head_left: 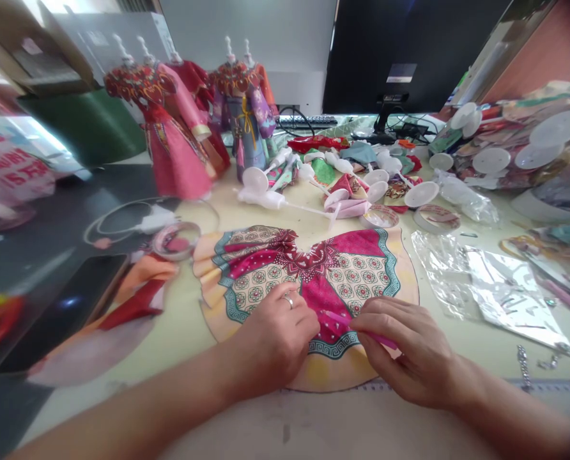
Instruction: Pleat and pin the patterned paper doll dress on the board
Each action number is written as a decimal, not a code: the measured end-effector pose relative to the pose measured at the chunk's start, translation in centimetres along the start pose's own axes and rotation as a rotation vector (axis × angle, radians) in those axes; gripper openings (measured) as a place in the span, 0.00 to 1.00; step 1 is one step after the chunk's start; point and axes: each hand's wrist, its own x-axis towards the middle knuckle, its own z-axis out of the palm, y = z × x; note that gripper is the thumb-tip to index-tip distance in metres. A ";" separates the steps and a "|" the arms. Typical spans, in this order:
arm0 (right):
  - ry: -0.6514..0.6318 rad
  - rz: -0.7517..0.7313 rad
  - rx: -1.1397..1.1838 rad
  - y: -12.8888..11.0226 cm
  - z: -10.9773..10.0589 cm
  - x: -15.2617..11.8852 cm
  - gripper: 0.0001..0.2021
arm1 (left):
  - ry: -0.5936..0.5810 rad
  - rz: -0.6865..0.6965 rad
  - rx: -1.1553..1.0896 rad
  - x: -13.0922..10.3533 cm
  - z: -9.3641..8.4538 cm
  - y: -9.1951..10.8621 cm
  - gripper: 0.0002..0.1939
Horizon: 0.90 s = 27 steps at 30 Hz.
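A small patterned doll skirt (356,276) lies spread on the table, magenta and cream panels with a teal border and peach hem. Small pearl-like dots show on its middle magenta panel. My left hand (285,332), with a ring on one finger, rests on the skirt left of those dots. Its fingers are curled down and their tips are hidden, so what they hold cannot be seen. Between the thumb and fingers of my right hand (409,345) is a slim pink pen-like tool (383,340). The tool's tip points left, over the dotted panel.
Dressed doll stands (179,147) rise at the back left. Behind the skirt lie white stands and fabric pieces (323,171), plus tape rolls (437,219). Clear bags (438,275), a silver sheet (510,294) and rhinestone strips (523,367) are rightward. A phone (69,313) lies left.
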 end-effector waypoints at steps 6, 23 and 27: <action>-0.001 -0.029 -0.005 -0.2 0.0 0.0 0.07 | 0.019 -0.032 -0.099 0.0 0.3 -0.1 0.12; -0.038 -0.020 -0.002 0.2 0.2 -0.2 0.07 | 0.090 0.136 0.184 -0.1 1.0 -0.5 0.12; -0.043 -0.019 -0.002 0.1 0.1 -0.2 0.07 | 0.093 0.138 0.204 -0.1 1.0 -0.5 0.12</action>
